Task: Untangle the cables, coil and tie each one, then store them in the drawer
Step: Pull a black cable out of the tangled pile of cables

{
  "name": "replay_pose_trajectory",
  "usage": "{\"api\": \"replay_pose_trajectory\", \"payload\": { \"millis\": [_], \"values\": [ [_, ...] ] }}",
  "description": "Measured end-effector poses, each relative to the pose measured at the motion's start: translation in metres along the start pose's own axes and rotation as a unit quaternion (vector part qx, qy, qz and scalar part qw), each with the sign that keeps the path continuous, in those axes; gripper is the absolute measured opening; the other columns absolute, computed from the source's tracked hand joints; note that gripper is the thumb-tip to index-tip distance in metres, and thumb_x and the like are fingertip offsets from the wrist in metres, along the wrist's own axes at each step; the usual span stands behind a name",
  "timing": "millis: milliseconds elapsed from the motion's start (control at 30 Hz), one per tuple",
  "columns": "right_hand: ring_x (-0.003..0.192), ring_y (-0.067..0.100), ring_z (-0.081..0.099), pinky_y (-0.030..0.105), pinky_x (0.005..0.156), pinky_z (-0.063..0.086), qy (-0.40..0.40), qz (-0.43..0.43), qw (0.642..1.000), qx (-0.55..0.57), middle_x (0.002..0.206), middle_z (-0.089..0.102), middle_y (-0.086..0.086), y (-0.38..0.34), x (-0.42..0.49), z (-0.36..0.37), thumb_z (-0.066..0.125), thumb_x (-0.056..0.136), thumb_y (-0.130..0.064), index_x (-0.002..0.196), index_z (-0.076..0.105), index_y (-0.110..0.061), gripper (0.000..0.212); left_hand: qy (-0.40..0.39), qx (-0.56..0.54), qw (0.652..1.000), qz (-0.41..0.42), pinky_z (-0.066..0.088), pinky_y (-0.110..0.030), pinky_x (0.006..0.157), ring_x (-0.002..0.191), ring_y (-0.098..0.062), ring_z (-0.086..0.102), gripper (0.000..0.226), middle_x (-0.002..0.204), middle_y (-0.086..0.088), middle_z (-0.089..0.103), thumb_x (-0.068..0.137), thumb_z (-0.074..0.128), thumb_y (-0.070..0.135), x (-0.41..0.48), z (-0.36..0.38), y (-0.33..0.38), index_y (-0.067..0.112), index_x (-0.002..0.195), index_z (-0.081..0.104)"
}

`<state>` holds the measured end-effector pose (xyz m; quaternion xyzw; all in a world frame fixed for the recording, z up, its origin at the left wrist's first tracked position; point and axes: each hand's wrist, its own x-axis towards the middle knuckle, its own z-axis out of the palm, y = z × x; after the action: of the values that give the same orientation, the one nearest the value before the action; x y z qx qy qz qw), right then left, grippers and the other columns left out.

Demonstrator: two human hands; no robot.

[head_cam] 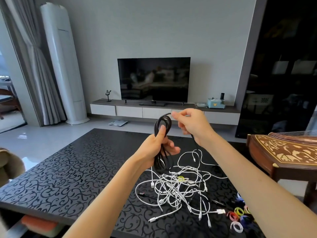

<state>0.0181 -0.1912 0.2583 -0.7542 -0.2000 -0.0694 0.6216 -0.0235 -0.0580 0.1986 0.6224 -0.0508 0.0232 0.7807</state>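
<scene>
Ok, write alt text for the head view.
A person's left hand grips a coiled black cable above a black patterned table while the right hand pinches its uncoiled part. Tangled white cables and coloured ties lie on it.

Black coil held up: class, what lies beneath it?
Beneath the black coil, held by the left hand, white cables lie on the table; whatever its loops cover is hidden.

Partly hidden cable
The left hand (154,145) covers part of the coiled black cable (164,121), whose loose end is lost against the dark surface (68,169).
</scene>
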Motion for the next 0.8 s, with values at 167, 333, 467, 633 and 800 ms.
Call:
{"api": "replay_pose_trajectory", "payload": {
  "millis": [167, 333, 467, 633, 800],
  "values": [
    [0.051, 0.009, 0.052, 0.023, 0.051, 0.053, -0.017, 0.002, 1.000, 0.006, 0.066, 0.060, 0.005, 0.031, -0.026, 0.002, 0.054, 0.096, -0.014, 0.082, 0.060, -0.009, 0.015, 0.026, -0.071, 0.997, -0.034, 0.031, -0.018, 0.034, 0.033, -0.009, 0.025, 0.055, 0.047, 0.005, 0.027, 0.090, 0.043, 0.057, -0.002, -0.001, -0.006, 0.019, 0.052, 0.033],
    [0.050, 0.021, 0.056, 0.034, 0.061, 0.049, 0.016, -0.046, 0.988, -0.150, 0.055, 0.061, 0.004, 0.050, -0.053, 0.023, 0.051, 0.095, -0.020, 0.069, 0.059, -0.009, 0.029, 0.077, -0.083, 0.994, -0.011, 0.025, -0.018, 0.036, 0.037, -0.008, 0.023, 0.051, 0.048, 0.006, 0.026, 0.072, 0.058, 0.062, -0.002, 0.002, -0.006, 0.014, 0.062, 0.042],
    [0.066, 0.026, 0.058, 0.032, 0.062, 0.039, 0.018, -0.128, 0.959, -0.252, 0.062, 0.057, -0.002, 0.049, -0.064, 0.039, 0.048, 0.095, -0.019, 0.070, 0.055, -0.014, 0.026, 0.100, 0.039, 0.994, 0.021, 0.034, -0.019, 0.039, 0.040, -0.008, 0.039, 0.035, 0.049, 0.005, 0.046, 0.076, 0.074, 0.041, -0.002, 0.005, -0.007, 0.014, 0.064, 0.056],
    [0.066, 0.029, 0.055, 0.035, 0.060, 0.039, -0.009, -0.146, 0.947, -0.287, 0.068, 0.062, 0.007, 0.051, -0.067, 0.041, 0.047, 0.096, -0.024, 0.079, 0.060, -0.010, 0.026, 0.162, 0.080, 0.983, 0.039, 0.037, -0.019, 0.038, 0.036, -0.005, 0.044, 0.028, 0.044, 0.006, 0.051, 0.087, 0.067, 0.030, 0.001, 0.001, -0.008, 0.011, 0.068, 0.062],
    [0.064, 0.024, 0.059, 0.036, 0.067, 0.046, -0.088, -0.067, 0.950, -0.291, 0.066, 0.064, 0.005, 0.087, -0.074, 0.027, 0.046, 0.096, -0.027, 0.072, 0.053, -0.007, 0.033, 0.217, 0.037, 0.975, 0.032, 0.043, -0.028, 0.057, 0.040, -0.008, 0.046, 0.032, 0.042, 0.007, 0.043, 0.094, 0.055, 0.039, 0.005, -0.014, 0.002, 0.014, 0.075, 0.050]
  ]
}}
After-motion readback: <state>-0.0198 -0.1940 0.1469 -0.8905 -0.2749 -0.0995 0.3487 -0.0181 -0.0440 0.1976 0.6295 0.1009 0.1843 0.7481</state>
